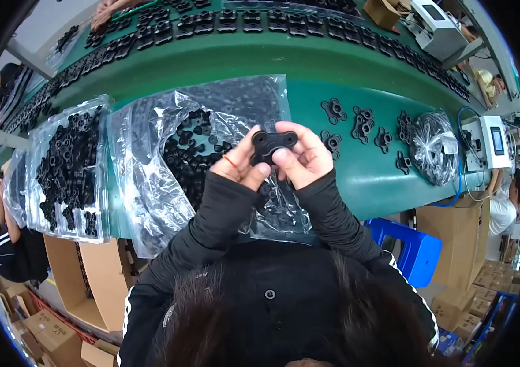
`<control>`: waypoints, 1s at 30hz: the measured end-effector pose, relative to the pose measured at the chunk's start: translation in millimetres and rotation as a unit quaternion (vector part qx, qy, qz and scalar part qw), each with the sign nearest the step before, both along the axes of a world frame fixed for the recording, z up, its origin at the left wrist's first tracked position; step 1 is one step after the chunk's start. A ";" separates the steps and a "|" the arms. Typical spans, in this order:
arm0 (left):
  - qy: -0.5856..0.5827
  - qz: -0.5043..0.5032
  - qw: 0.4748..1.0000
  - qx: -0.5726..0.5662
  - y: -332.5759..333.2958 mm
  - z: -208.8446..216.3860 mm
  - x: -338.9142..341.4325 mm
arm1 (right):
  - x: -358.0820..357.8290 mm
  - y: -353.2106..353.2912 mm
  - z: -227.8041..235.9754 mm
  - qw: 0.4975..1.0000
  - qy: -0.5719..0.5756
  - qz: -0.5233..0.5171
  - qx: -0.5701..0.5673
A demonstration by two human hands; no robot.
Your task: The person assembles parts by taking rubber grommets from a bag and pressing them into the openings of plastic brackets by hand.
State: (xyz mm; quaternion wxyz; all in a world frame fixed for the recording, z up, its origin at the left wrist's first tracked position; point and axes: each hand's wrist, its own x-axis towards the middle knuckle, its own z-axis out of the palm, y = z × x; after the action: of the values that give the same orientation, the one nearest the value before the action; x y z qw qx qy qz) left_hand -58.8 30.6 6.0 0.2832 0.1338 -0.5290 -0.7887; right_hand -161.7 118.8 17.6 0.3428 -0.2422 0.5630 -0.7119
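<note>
The green tabletop's (382, 186) near edge curves away to your right, with a blue plastic stool (416, 251) beyond it. Room for moving lies right of your hands, on a smooth green stretch between that edge and scattered black lobed parts (362, 124). To your left, a large, open, clear plastic bag (149, 211) of small black pieces spreads beneath your hands. Above it, your left hand (235, 162) and right hand (310, 158) hold one black, two-holed part (270, 145) in narrow pinches; your right thumb presses its face, your left fingers its left end.
</note>
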 end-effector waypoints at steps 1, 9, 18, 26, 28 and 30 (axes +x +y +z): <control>-0.015 -0.017 0.999 0.043 -4.8 -3.5 0.1 | 2.2 -1.7 0.9 1.000 0.027 -0.010 0.006; -0.019 0.148 0.977 0.149 -90.3 -19.8 58.9 | -103.2 64.4 -68.6 0.658 0.678 -0.085 0.316; -0.011 0.550 0.830 0.086 -237.9 20.2 185.1 | -108.0 73.4 -85.7 0.723 0.587 -0.073 0.357; -0.257 0.141 0.716 -0.634 -135.7 -16.7 76.1 | -82.7 39.6 -50.4 0.996 -0.039 -0.073 -0.016; -0.372 0.150 0.548 -0.734 -104.5 -47.2 47.0 | -81.9 34.3 -46.1 0.995 -0.079 -0.026 -0.050; -0.337 0.159 0.527 -0.764 -94.6 -67.1 35.2 | -83.2 39.5 -42.2 0.988 -0.119 0.022 -0.091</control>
State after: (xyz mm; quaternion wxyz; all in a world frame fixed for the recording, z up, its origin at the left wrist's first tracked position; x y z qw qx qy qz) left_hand -23.5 -64.0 -61.1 0.1980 0.2041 -0.9555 0.0786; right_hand -244.9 158.3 -24.5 0.4000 -0.1981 0.4457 -0.7760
